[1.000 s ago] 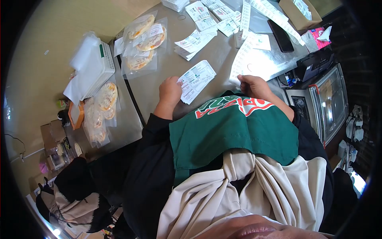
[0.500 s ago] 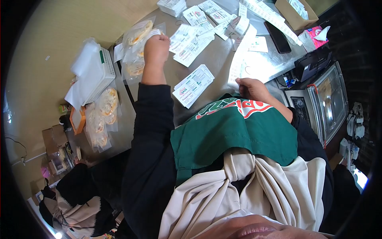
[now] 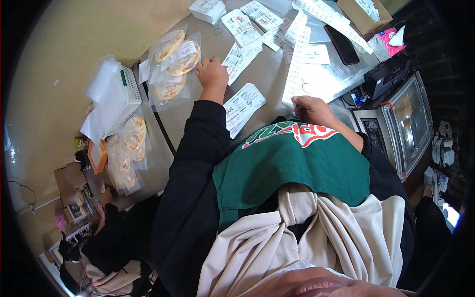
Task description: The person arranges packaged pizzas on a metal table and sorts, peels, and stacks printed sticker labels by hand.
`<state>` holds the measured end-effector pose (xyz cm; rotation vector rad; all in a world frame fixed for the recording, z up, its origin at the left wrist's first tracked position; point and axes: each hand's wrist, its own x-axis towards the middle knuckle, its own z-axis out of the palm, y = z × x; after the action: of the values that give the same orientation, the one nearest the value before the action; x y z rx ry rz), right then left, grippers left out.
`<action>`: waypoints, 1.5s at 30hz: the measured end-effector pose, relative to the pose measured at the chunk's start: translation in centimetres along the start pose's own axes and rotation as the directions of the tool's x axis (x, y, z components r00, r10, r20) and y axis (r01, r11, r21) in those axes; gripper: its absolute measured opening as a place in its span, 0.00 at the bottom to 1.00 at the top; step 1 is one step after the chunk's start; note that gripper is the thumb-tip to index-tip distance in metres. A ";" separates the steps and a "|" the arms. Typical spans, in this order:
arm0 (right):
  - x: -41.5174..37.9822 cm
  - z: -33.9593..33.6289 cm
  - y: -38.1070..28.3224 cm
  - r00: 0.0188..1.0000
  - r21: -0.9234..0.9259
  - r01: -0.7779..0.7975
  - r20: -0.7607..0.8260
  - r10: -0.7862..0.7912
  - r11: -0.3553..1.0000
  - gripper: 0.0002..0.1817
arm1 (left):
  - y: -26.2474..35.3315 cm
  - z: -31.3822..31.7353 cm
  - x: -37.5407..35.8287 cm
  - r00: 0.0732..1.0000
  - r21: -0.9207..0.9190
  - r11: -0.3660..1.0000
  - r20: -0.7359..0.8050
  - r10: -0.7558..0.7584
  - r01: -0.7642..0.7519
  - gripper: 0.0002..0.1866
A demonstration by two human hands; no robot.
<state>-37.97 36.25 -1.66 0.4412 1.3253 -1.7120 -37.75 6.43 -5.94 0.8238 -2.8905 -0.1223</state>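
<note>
My left hand (image 3: 212, 73), fingers curled in and nothing showing in them, is just right of several bagged pizzas (image 3: 184, 63) in clear plastic. A white printed label (image 3: 187, 51) lies on one of those bags. Printed cards (image 3: 238, 60) bearing a pizza logo lie beyond my left hand, and another card stack (image 3: 246, 105) sits between my hands, partly behind my sleeve. My right hand (image 3: 316, 111) pinches the near end of a long white label strip (image 3: 297, 64), which runs away across the metal table.
More bagged pizzas (image 3: 133, 138) and a white basket (image 3: 129, 84) with plastic sheets are at left. A phone (image 3: 341, 45), cardboard box (image 3: 368, 17), pink tissue pack (image 3: 393, 42) and glass-door oven (image 3: 410, 128) are at right. Another person's hand (image 3: 106, 196) shows lower left.
My left hand has drawn back rightward from the bagged pizzas, uncovering the label. A blurred white card beside it is gone from that spot. My right hand stays put; the strip now lies straighter.
</note>
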 end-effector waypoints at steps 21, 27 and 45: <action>0.5 1.3 -0.2 0.986 -0.304 0.070 0.166 -0.020 0.950 0.09 | 4.8 -4.6 -12.1 0.745 -0.488 0.568 -0.355 0.565 -0.663 0.11; 0.9 1.1 -0.1 0.998 -0.269 0.018 0.063 -0.001 0.963 0.12 | 5.2 -4.7 -12.4 0.686 -0.450 0.523 -0.387 0.616 -0.723 0.11; 0.9 0.4 0.0 0.997 -0.350 0.073 0.062 -0.055 0.934 0.12 | 4.1 -4.1 -12.0 0.783 -0.591 0.553 -0.239 0.574 -0.587 0.08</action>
<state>-38.33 35.49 -2.12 0.1470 1.5842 -1.4831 -29.14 16.09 -2.64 -0.2760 -2.6106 -0.9528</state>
